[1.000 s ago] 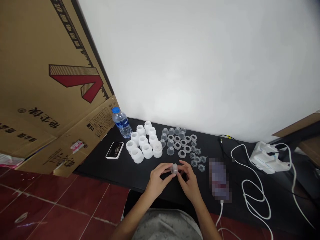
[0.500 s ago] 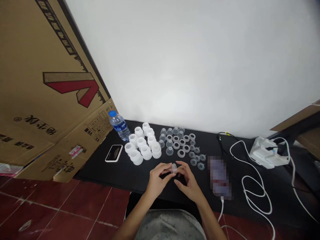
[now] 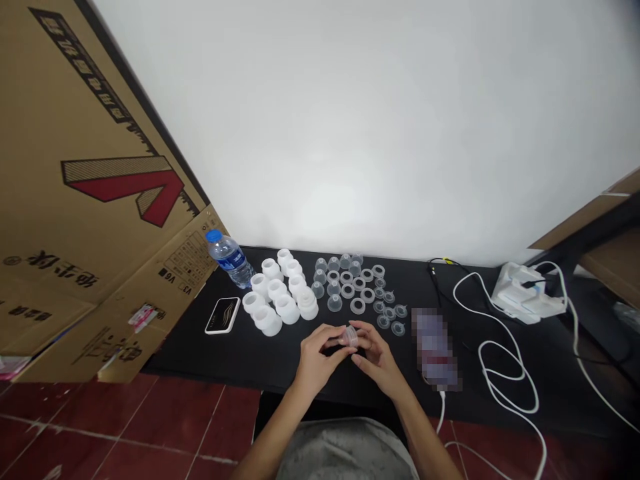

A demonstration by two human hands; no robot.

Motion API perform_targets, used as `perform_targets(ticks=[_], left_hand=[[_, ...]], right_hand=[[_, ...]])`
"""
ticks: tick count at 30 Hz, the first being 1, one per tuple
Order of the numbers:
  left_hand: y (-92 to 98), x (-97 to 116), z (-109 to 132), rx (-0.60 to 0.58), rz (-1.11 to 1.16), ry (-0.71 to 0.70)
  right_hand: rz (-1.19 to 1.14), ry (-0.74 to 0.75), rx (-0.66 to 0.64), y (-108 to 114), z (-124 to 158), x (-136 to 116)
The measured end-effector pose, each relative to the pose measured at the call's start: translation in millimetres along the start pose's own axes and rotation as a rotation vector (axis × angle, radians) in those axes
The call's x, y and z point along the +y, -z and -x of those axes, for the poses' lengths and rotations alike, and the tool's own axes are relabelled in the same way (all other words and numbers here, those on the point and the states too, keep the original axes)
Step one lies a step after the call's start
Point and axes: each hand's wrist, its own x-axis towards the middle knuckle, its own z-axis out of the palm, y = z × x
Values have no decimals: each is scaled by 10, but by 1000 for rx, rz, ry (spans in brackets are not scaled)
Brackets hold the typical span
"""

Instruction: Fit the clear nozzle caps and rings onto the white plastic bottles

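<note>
Clear plastic piece (image 3: 351,335) sits up between your two hands, over the near part of the black table (image 3: 240,353); clock readings below go from that piece. Your left hand (image 3: 320,353), on its 8 o'clock side, pinches it: thumb below, fingertips behind, palm hollow, gap between thumb and index narrow. Your right hand (image 3: 377,360), at 4 o'clock, is loosely curled and part-way spread, index and middle fingers bent in at the piece's right edge, thumb lower and close to your left thumb; can't make out whether those fingers press on it or the thumb touches it. White plastic fittings (image 3: 277,289) stand grouped at 10 o'clock, the nearest of them topped with a paler insert. Clear domes (image 3: 335,304) are between 11 and 12, translucent rings (image 3: 357,306) around 12, small clear discs (image 3: 398,328) at 2. Farther out: water bottle (image 3: 230,259) at 10, white-rimmed device (image 3: 223,315) at 9, pixelated phone-like item (image 3: 436,350) at 3 with a white cable (image 3: 443,400) plugged into its near end.
</note>
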Motion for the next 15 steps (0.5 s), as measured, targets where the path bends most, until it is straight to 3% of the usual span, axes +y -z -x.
perform_targets(ticks=[10,15], left_hand=[[191,10,163,-130,-35,48],[209,72,139,-122,-126,37]], right_hand=[[39,-35,149,-55,6,-13],[-41,-22,124,-49,5,24]])
